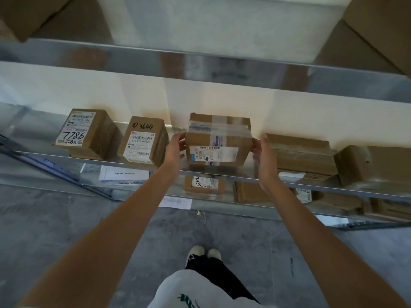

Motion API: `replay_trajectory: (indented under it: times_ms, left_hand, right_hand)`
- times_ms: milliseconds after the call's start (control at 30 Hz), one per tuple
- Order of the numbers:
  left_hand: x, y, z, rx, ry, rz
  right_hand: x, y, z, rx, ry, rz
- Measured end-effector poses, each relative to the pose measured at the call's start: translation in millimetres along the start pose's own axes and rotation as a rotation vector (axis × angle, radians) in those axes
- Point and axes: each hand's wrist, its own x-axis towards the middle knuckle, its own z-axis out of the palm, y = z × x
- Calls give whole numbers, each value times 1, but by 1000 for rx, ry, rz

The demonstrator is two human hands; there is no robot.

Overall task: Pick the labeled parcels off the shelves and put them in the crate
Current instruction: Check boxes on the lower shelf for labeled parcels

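1. No crate in shot here; what carries everything is the metal shelf point(133, 162), a row of cardboard boxes lined up along it against a pale wall.
2. The taped parcel point(219, 140) sits mid-shelf, near the front edge, clear tape banded across its top and a white barcode label on the face turned toward the camera.
3. Its long axis runs left to right along the shelf, and it looks tipped slightly, top leaning back. Motion blur softens its edges, so whether it is lifted clear of the shelf I cannot tell.
4. Left hand point(175, 147) is on the parcel's left side, fingers wrapped over that edge: the grip is clamped there.
5. Right hand point(263, 156) is at the right side, palm facing in, fingers fairly straight against the box's corner; that grip is spread rather than curled.
6. To the left, just beside it, stands the box marked 3644 point(143, 141), and further left the box marked 7786 point(85, 133).
7. To the right, a low flat box point(300, 153) lies close behind the right hand, with another brown box point(373, 165) beyond it.
8. Below, a lower shelf holds more labelled boxes point(203, 183) and papers.
9. Above, large cartons point(382, 30) sit on the upper shelf.
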Motion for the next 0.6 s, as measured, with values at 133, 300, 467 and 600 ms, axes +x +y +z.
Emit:
replay_trajectory:
  times_ms: [133,300,467,600]
  left_hand:
    - [-4,-1,-2,-9,-26,9]
    - [-5,1,-8,-23,-77,-11]
    - [-3,0,-13,17,-76,-29]
    - [-4,2,-14,36,-96,-75]
  right_hand:
    - [-5,-7,2,103,-20,27]
    - [-11,-10,9,64,-55,74]
    - [-16,-12,17,-20,-42,112]
    - [-3,2,19,-71,-62,190]
